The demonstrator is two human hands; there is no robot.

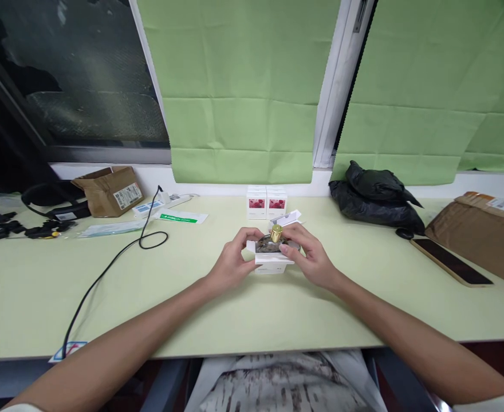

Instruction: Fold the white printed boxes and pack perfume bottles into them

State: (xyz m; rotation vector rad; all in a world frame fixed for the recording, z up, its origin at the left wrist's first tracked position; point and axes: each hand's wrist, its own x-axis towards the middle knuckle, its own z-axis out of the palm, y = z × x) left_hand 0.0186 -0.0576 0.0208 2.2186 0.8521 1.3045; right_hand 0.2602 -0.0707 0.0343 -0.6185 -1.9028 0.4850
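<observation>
I see a pale green worktop running the full width of the view, with a white sill behind it and green blinds hanging over the windows at the far side. A dark uncovered pane shows at far left.

Both of my hands meet at the middle of the worktop. My left hand curls around the left side of a small white box, and my right hand closes on its right side, fingers over the top. A glass bottle with a gold cap sits in the open top of that box, between my fingertips. Both hands are closed on the box and bottle together; I cannot tell which fingers bear on the glass itself.

Just beyond, two white boxes with pink pictures stand side by side near the sill. Far right lies a black plastic bag, and nearer, a dark phone rests flat beside a brown parcel. On the left, a black cable loops across the worktop toward the near edge, a torn brown cardboard package sits by the sill, and a green and white packet lies near it. Black clips or parts crowd the far left edge.
</observation>
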